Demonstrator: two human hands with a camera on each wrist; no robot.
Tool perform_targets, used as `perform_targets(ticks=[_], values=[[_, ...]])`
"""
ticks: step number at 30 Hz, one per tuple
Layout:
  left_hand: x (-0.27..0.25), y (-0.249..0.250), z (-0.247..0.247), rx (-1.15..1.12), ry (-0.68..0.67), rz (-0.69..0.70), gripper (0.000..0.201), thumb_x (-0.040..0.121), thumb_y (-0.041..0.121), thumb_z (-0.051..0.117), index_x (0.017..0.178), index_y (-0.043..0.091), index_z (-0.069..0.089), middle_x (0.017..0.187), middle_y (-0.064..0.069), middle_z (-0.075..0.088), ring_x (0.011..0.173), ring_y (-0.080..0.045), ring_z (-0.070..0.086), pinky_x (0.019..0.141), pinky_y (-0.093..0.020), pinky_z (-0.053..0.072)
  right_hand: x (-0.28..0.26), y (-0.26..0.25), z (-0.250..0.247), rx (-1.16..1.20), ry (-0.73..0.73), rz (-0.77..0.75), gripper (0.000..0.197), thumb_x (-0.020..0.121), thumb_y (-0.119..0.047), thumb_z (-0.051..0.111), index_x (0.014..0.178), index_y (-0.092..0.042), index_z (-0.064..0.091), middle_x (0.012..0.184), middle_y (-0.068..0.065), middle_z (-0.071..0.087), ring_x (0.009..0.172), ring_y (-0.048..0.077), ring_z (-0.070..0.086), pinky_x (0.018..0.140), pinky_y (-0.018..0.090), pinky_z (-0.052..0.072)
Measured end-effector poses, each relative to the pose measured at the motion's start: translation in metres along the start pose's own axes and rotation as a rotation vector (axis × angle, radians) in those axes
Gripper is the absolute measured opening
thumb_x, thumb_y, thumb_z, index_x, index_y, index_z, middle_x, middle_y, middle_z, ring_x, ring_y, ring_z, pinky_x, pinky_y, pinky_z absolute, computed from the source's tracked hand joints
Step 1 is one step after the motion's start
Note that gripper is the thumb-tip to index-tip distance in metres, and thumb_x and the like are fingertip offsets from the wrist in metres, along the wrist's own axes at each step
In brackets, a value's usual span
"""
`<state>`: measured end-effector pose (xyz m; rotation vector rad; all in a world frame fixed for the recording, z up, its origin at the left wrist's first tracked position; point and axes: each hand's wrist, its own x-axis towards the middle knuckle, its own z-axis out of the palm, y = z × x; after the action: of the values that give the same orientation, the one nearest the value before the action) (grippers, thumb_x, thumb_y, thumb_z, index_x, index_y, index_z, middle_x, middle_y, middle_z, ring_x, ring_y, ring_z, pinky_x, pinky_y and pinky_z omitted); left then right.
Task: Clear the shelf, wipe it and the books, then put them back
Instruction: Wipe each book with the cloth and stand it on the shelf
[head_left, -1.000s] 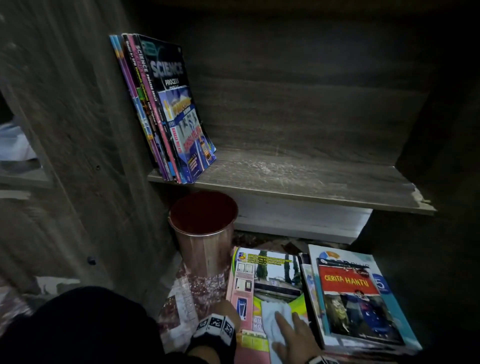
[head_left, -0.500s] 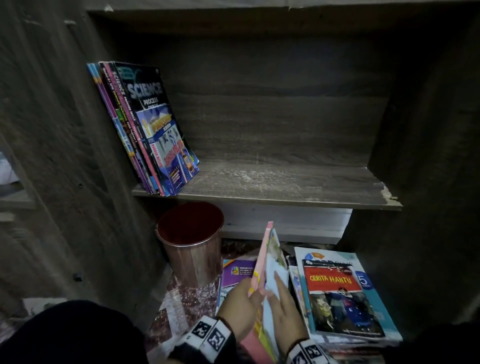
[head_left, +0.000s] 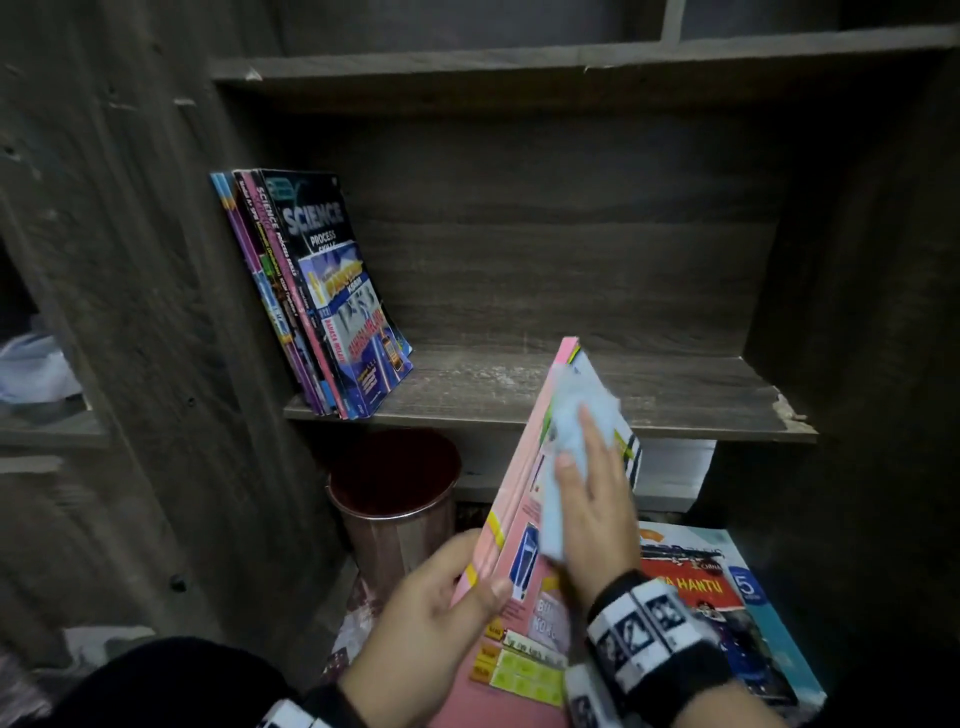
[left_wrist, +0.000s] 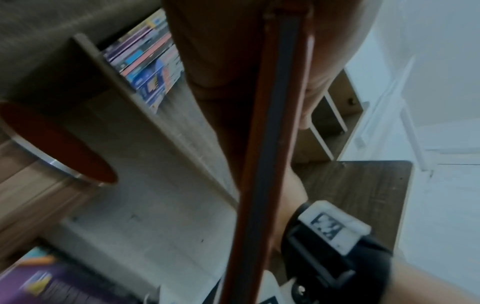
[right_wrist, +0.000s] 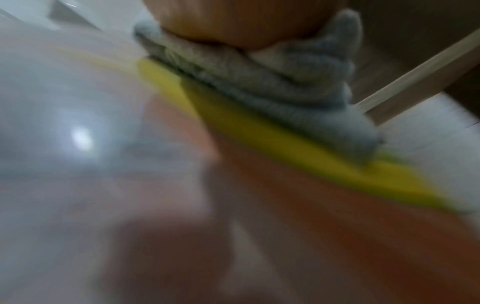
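A pink book (head_left: 524, 525) is raised on edge in front of the wooden shelf (head_left: 571, 389). My left hand (head_left: 441, 597) grips its lower spine edge; the left wrist view shows the book's edge (left_wrist: 270, 144) running between thumb and fingers. My right hand (head_left: 597, 499) lies flat on the cover and presses a pale blue cloth (head_left: 576, 431) against it. In the blurred right wrist view the cloth (right_wrist: 272, 82) sits bunched under the palm on the book's yellow patch. Several books (head_left: 322, 296) lean at the shelf's left end. A stack topped by a red-titled book (head_left: 727, 597) lies on the floor.
A copper-coloured bin (head_left: 395, 499) stands on the floor below the shelf's left part. Dark wooden side panels (head_left: 156, 312) wall the shelf on both sides, with another board (head_left: 571, 62) above. The shelf's right front corner (head_left: 784, 415) is chipped.
The pink book has come up off the floor stack and now stands higher, near the shelf edge. My right hand has slid the cloth up its cover. The view has tilted upward.
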<state>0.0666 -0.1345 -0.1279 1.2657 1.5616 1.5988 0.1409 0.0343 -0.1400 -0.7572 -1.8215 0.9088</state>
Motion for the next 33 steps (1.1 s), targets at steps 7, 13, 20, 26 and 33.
perform_targets(ticks=[7, 13, 20, 26, 33], values=[[0.005, 0.013, -0.008, -0.134, 0.017, 0.102, 0.054, 0.070, 0.051, 0.076, 0.121, 0.037, 0.064, 0.120, -0.003, 0.068, 0.113, -0.023, 0.064, 0.098, -0.041, 0.050, 0.028, 0.013, -0.032, 0.184, 0.152, 0.393, 0.045, 0.102, -0.037, 0.035, 0.147, -0.031, 0.031, 0.147, 0.003, 0.037, 0.132, 0.023, 0.037, 0.102, 0.030, 0.028], [0.027, 0.006, -0.025, -0.107, 0.191, 0.056, 0.076, 0.063, 0.071, 0.069, 0.119, 0.020, 0.061, 0.109, 0.005, 0.072, 0.104, -0.017, 0.068, 0.093, -0.037, 0.053, 0.037, -0.019, -0.037, 0.240, 0.210, 0.060, 0.044, 0.097, -0.029, 0.050, 0.140, -0.033, 0.040, 0.135, -0.021, 0.041, 0.124, -0.004, 0.036, 0.098, 0.009, 0.025], [0.032, 0.001, -0.017, -0.115, 0.445, 0.074, 0.036, 0.086, 0.045, 0.046, 0.110, 0.025, 0.064, 0.103, 0.003, 0.074, 0.098, -0.020, 0.070, 0.088, -0.048, 0.053, -0.010, 0.002, -0.002, -0.017, -0.026, 0.016, 0.048, 0.098, -0.052, 0.033, 0.140, -0.058, 0.010, 0.158, -0.008, 0.012, 0.142, 0.006, 0.015, 0.111, 0.023, 0.019], [0.041, -0.001, 0.008, -0.122, 0.399, 0.075, 0.025, 0.084, 0.027, 0.048, 0.100, 0.019, 0.066, 0.094, 0.017, 0.074, 0.082, 0.006, 0.068, 0.069, -0.008, 0.049, -0.047, 0.021, 0.027, -0.495, -0.246, -0.658, 0.056, 0.101, -0.052, 0.019, 0.153, -0.034, 0.003, 0.161, 0.005, -0.005, 0.148, 0.024, -0.009, 0.115, 0.037, 0.011], [0.039, -0.004, 0.013, 0.006, 0.329, 0.134, 0.027, 0.091, 0.047, 0.048, 0.102, 0.030, 0.066, 0.100, 0.019, 0.072, 0.096, -0.004, 0.068, 0.084, -0.020, 0.052, 0.037, 0.019, -0.020, -0.012, 0.116, 0.008, 0.042, 0.098, -0.056, 0.028, 0.139, -0.053, 0.019, 0.155, -0.009, 0.024, 0.145, 0.012, 0.017, 0.111, 0.024, 0.016]])
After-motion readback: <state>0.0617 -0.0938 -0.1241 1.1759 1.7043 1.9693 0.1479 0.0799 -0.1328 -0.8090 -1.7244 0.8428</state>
